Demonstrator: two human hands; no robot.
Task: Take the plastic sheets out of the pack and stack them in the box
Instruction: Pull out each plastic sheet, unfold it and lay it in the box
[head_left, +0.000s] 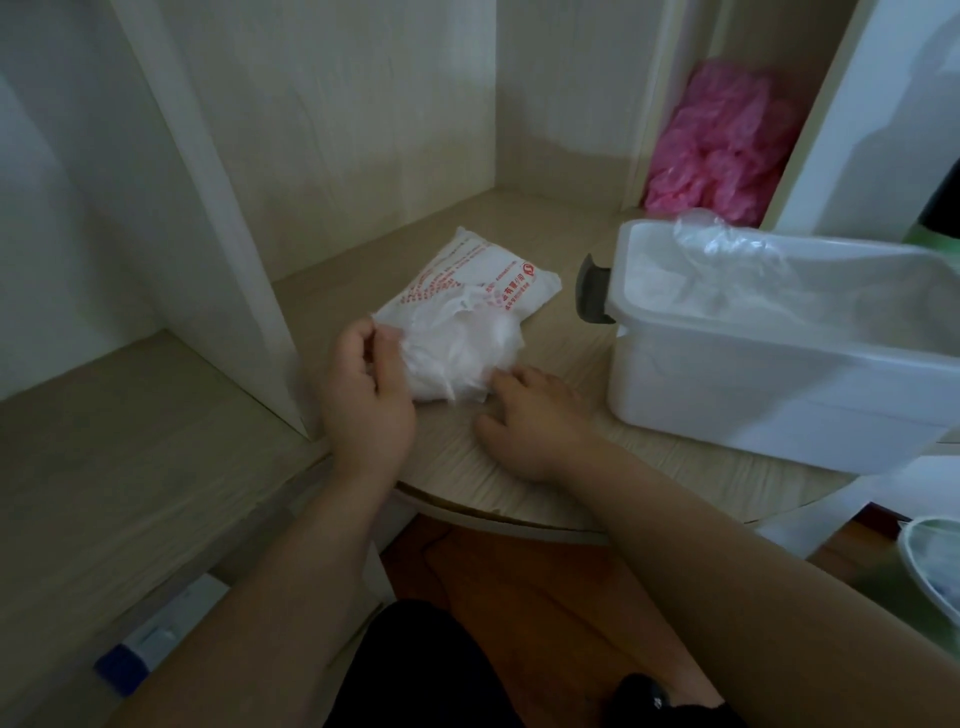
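Note:
A white pack (470, 275) with red print lies flat on the wooden shelf (519, 483). A crumpled bunch of clear plastic sheets (457, 358) bulges from its near end. My left hand (366, 395) pinches the left edge of that bunch with curled fingers. My right hand (530, 421) lies flat on the shelf, fingertips touching the bunch's right lower edge. To the right stands a white plastic box (769, 384) with a dark handle; clear sheets (727, 244) sit inside it and stick up over its far rim.
A vertical cabinet panel (218, 234) rises just left of my left hand. Pink plastic (722, 145) fills a compartment behind the box. The shelf's curved front edge is near my wrists, with wooden floor (519, 597) below. A white and blue object (161, 639) lies at the lower left.

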